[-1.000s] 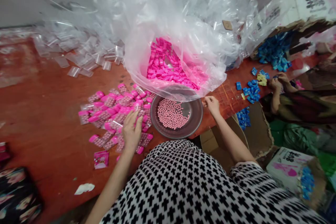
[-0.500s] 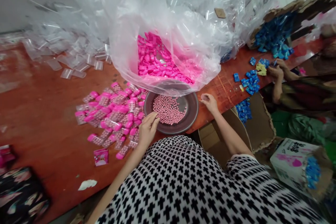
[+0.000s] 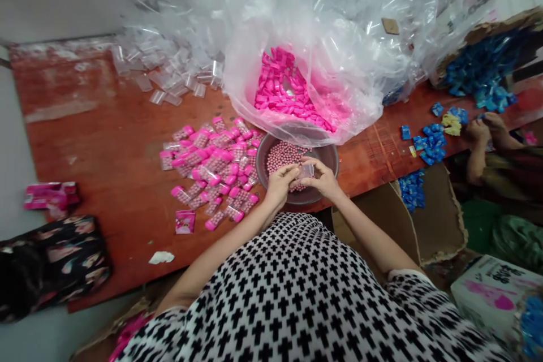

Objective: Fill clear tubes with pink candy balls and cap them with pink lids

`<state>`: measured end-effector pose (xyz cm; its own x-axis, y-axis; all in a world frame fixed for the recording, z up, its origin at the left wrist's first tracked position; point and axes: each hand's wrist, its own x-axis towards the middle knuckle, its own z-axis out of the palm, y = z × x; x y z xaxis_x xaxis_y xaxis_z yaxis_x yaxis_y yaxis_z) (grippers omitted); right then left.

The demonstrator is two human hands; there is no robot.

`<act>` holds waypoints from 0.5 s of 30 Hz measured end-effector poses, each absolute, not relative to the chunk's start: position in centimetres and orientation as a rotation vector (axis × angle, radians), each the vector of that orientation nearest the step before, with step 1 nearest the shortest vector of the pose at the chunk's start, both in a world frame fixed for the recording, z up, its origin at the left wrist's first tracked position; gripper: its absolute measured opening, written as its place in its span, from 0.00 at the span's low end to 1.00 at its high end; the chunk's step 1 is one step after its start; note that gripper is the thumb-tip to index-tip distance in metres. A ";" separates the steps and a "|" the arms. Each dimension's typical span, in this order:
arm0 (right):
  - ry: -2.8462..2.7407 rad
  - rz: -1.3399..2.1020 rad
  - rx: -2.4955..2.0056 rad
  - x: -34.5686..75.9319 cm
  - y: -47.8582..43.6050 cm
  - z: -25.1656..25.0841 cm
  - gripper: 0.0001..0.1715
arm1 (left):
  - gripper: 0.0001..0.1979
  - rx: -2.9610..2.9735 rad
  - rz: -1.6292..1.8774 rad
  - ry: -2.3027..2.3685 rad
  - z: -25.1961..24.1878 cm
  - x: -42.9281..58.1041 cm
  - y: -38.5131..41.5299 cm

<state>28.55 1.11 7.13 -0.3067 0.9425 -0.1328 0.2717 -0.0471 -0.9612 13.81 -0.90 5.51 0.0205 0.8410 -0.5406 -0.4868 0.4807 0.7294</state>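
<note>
Over the grey bowl [image 3: 334,167] of small pink beads [image 3: 283,155], both my hands meet. My right hand [image 3: 325,181] grips a small clear plastic container [image 3: 307,171] between thumb and fingers, tilted on its side. My left hand [image 3: 279,185] is pinched closed at the container's left end; what lies in its fingertips is hidden. Left of the bowl lies a heap of clear containers filled with pink beads [image 3: 214,164], topped with bright pink caps. Behind the bowl, an open plastic bag [image 3: 241,82] holds many loose pink caps [image 3: 282,87], its edge hanging over the bowl's rim.
Empty clear containers [image 3: 169,70] are piled at the back left. A pink packet [image 3: 185,222], a white scrap [image 3: 161,257] and a floral cloth item [image 3: 80,249] lie left. Blue packets [image 3: 433,144] sit at right near another person's hands [image 3: 479,130]. A cardboard box [image 3: 441,209] stands below.
My right hand has come in from the bowl's right side with the clear container. My left hand has moved from the left rim over the beads to meet it. The view has shifted left.
</note>
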 end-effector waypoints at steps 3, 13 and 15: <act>-2.150 1.165 -1.214 28.7 1.5 7.4 0.24 | 0.19 0.291 1.088 1.177 4.7 12.6 -1.4; -2.856 0.402 -1.940 29.0 7.2 3.7 0.19 | 0.22 0.562 1.053 1.306 1.9 9.1 -1.9; -2.773 0.421 -2.046 29.3 7.8 1.9 0.20 | 0.24 0.525 1.067 1.319 2.1 7.8 -2.6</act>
<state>29.26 7.79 1.93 -0.2702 0.8767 -0.3979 0.9553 0.2957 0.0027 7.82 -2.55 2.06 -0.0985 0.8524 -0.5135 -0.3236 0.4606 0.8265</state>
